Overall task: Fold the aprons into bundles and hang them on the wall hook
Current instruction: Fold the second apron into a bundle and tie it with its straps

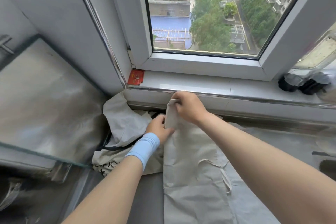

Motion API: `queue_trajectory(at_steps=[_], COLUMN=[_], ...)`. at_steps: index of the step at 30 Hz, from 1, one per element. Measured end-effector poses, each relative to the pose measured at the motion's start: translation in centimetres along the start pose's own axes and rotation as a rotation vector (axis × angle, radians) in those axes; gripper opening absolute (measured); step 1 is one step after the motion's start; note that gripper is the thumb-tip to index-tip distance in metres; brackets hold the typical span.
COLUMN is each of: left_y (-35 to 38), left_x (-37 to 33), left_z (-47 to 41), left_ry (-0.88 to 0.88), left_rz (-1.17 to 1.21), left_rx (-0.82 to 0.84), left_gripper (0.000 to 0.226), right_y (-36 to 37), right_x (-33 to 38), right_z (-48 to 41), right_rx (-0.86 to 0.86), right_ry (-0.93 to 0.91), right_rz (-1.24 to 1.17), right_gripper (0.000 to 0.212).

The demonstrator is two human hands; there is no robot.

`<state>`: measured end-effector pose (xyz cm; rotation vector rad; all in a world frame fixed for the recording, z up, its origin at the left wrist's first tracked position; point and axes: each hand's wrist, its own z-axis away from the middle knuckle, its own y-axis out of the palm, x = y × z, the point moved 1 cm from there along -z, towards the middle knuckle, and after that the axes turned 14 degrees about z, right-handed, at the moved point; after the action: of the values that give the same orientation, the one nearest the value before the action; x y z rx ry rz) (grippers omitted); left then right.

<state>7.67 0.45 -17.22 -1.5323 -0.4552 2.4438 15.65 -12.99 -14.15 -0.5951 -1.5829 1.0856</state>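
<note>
A beige apron (190,165) lies folded lengthwise in a long strip on the grey counter, running from the near edge up to the window sill. My right hand (187,107) pinches its raised far end just below the sill. My left hand (159,127), with a light blue wristband, grips the strip's left edge a little lower. More beige aprons (125,123) with dark straps and black lettering lie crumpled in the corner to the left. No wall hook is in view.
A white window sill (218,85) with a chrome edge runs across behind the hands; a red card (136,77) lies at its left end and dark foil-wrapped objects (303,83) at its right. A glass panel (45,100) stands at the left. A grey counter (254,196) lies underneath.
</note>
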Motion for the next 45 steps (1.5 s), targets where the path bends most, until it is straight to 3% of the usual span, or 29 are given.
queue_trajectory(at_steps=[2,4,6,8,10,13,15,20,24,27,28,31,34,39,45], left_y=[-0.9,-1.1,-0.9,-0.4,0.7,2.3,2.9,3.9,5.1,5.8,6.0,6.0,5.9,7.3,8.9], left_x=[-0.3,-0.6,-0.2,0.2,1.6,5.2,6.7,6.4,7.2,10.9,12.7,17.6,18.3,16.8,17.3], left_z=[-0.8,-1.3,-1.2,-0.5,-0.2,-0.5,-0.4,1.6,6.1,10.3,11.8,15.4,17.2,19.8,22.8], left_ry=[0.025,0.065,0.203,0.419,0.498,0.313,0.191,0.297,0.570,0.669,0.657,0.430,0.319,0.344,0.171], left_rz=[-0.024,-0.036,-0.244,-0.585,-0.836,-1.071,-1.146,-1.151,-0.971,-0.860,-0.834,-0.889,-0.897,-0.988,-1.079], left_rx=[-0.142,-0.225,-0.326,-0.401,-0.221,0.170,0.287,0.175,-0.002,-0.017,-0.003,0.140,0.159,0.262,0.352], left_gripper=[0.033,0.052,0.067,0.055,0.050,0.083,0.091,0.084,0.047,0.025,0.027,0.064,0.089,0.101,0.125], right_y=[0.5,1.4,3.0,5.4,7.9,10.4,10.9,9.7,9.4,10.2,10.6,11.2,10.6,10.9,9.9], right_x=[0.1,-0.3,-1.0,-2.1,-3.7,-7.1,-8.5,-8.1,-6.1,-5.6,-5.9,-7.0,-7.0,-5.8,-8.5], right_z=[0.8,2.6,5.3,8.1,10.5,13.4,14.4,15.9,19.0,22.4,23.5,26.1,27.3,31.6,36.7], right_rx=[-0.115,-0.215,-0.273,-0.216,0.003,0.367,0.381,0.246,0.227,0.296,0.326,0.381,0.360,0.389,0.441], right_ry=[-0.061,-0.136,-0.176,-0.187,-0.134,0.008,0.003,-0.023,-0.130,-0.268,-0.283,-0.188,-0.081,-0.258,-0.105], right_rz=[-0.003,0.200,0.374,0.445,0.480,0.558,0.605,0.671,0.611,0.589,0.606,0.688,0.707,0.680,0.702], right_gripper=[0.053,0.069,0.069,0.066,0.069,0.073,0.078,0.069,0.071,0.066,0.065,0.068,0.070,0.070,0.072])
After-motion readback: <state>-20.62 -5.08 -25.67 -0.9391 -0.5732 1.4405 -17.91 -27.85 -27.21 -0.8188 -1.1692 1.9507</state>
